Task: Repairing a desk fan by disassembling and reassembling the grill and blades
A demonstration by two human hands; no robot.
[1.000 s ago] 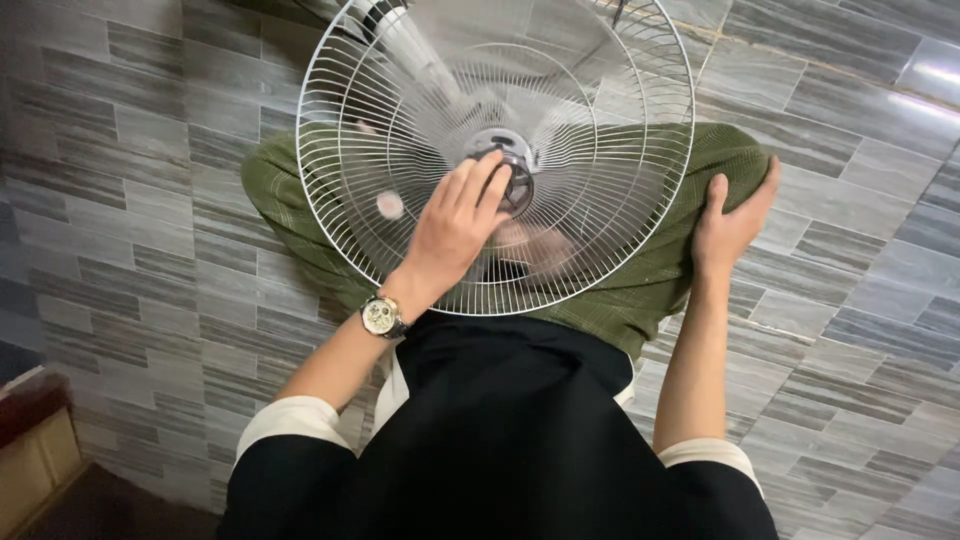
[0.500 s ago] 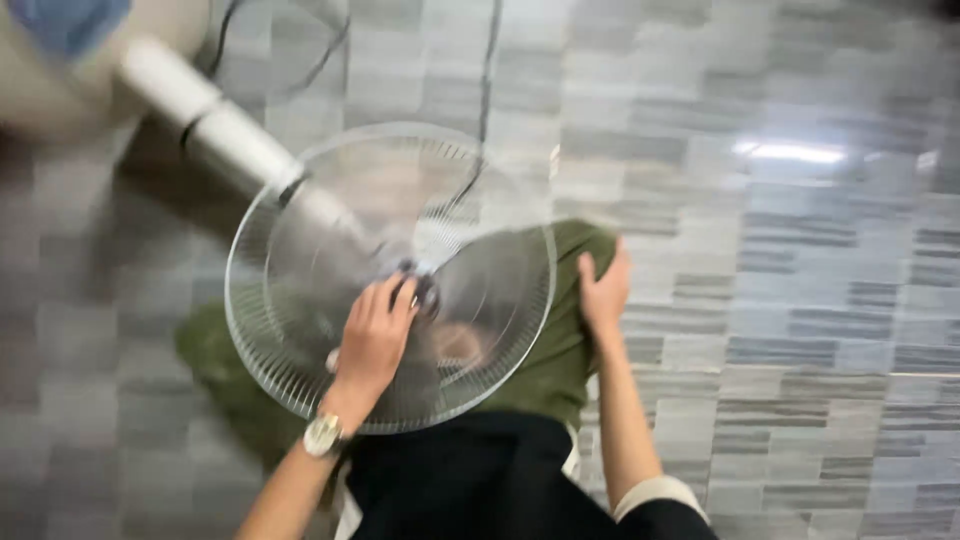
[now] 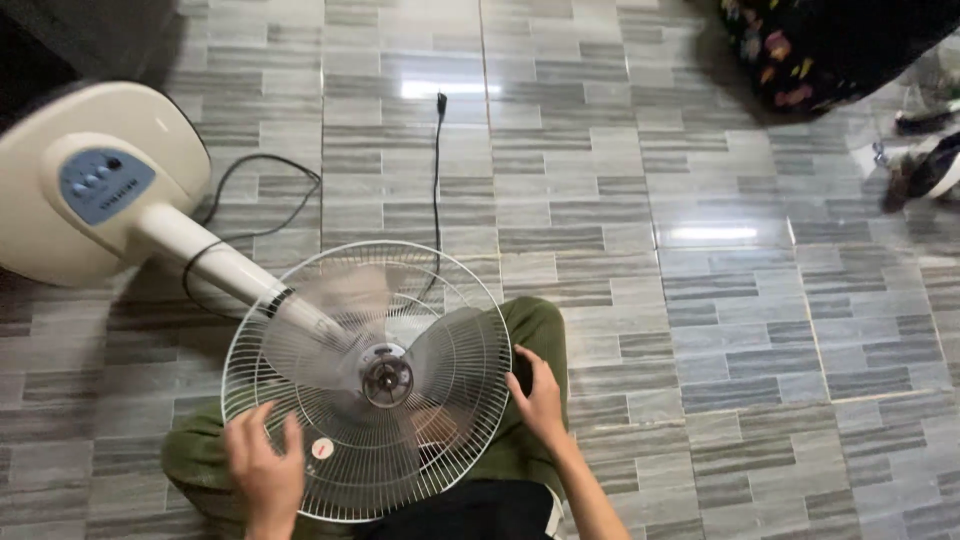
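Here my left hand (image 3: 265,470) rests spread on the fan grille's (image 3: 440,300) lower rim, my right hand (image 3: 540,395) gripping its right edge over my lap.

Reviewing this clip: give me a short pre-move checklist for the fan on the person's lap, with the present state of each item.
1. Plug out of any socket: ok, it lies loose on the floor.
2. Left hand on the grille: ok, at its lower left edge.
3. Right hand steadying the grille: ok, at its right edge.
4. Blades at rest: cannot tell, they look blurred.
5. Base supported: ok, tipped on the floor.
6. Cord clear of hands: ok.
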